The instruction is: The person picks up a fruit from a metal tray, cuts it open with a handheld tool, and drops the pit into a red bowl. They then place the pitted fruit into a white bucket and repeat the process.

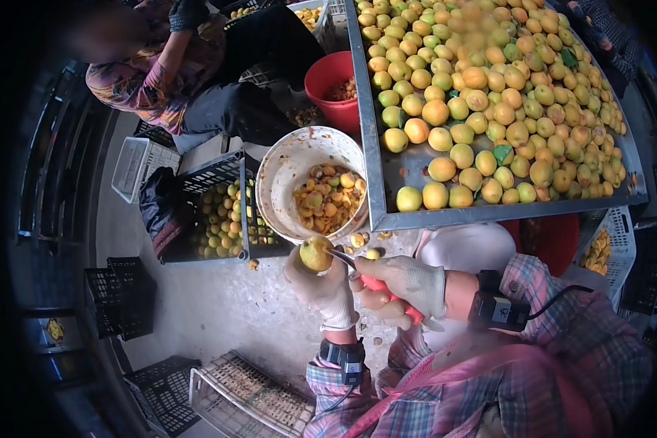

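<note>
My left hand, in a whitish glove, holds a yellow-green fruit upright between its fingers. In my right hand, also gloved, is a red-handled tool, whose metal tip touches or lies right against the fruit's right side. Just beyond both hands stands a dirty white bucket with cut orange fruit pieces inside. A metal-rimmed table to the upper right bears many yellow and orange fruits.
Another person sits at upper left beside a red bucket. A black crate of fruits stands left of the white bucket. A whitish crate lies at the bottom. Someone's checked sleeve shows at upper right.
</note>
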### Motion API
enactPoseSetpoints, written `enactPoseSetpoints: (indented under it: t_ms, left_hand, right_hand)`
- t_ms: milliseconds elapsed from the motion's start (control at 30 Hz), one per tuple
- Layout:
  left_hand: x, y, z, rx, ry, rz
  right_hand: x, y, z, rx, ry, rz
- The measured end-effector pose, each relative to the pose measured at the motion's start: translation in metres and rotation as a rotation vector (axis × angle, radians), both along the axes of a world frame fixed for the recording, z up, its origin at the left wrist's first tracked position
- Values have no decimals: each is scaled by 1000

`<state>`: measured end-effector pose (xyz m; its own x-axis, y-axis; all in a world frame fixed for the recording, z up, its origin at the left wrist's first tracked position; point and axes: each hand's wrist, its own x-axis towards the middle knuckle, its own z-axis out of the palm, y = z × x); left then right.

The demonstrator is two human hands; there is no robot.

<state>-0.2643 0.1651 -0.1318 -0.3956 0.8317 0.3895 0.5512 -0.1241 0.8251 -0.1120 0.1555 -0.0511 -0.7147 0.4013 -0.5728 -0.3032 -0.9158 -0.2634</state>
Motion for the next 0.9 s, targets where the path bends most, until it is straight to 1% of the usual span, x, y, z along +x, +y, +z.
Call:
enactPoseSetpoints:
  t_ms: [33,100,167,233,300,367,433,467,533,600,633,700,733,767,800,833,867,900]
  left_hand:
    - [0,2,-3,0,1,0]
    - [1,8,-10,11,-31,63]
    - [0,13,-17,29,-9,94]
    - [-3,15,-19,49,14,125]
    - [-8,18,-19,37,204,153]
    - [-8,19,-16,40,225,144]
    - [-7,19,-11,39,245,133]
    - [-7,19,-7,41,263,131]
    - [-7,21,-5,42,281,131]
    - [-10,24,-3,50,419,153]
    - [-12,26,-4,49,419,154]
    - [-15,29,-8,-107,412,208]
    - [-16,28,-9,-106,412,208]
    - [-16,27,-10,-49,322,168]
    - [-15,25,-11,5,232,128]
    - [-14,25,-11,2,232,128]
    - [-12,25,-10,30,101,57]
    - [-11,25,-8,59,-30,-12]
  right_hand:
    - [-2,2,-1,0,1,0]
    - [-5,10,-1,-190,205,-84]
    - [-8,16,1,-192,205,-75]
    - [-9,19,0,-237,298,-107]
    - [-10,23,-4,-272,334,-105]
    - [-11,26,-4,-310,370,-104]
    - [-12,28,1,-411,402,-138]
    - [-11,28,-1,-411,402,-138]
    - [-10,30,-4,-337,421,-93]
    - [-10,31,-5,-312,438,-88]
    - [-10,31,-4,-287,453,-86]
    - [-8,34,8,-247,417,-116]
    - [-6,37,17,-205,380,-149]
    - [-1,42,23,-203,381,-152]
    - [3,47,28,-116,350,-188]
    - [7,53,30,-31,318,-220]
    - [8,61,24,-33,318,-219]
    - [8,73,8,288,-76,-127]
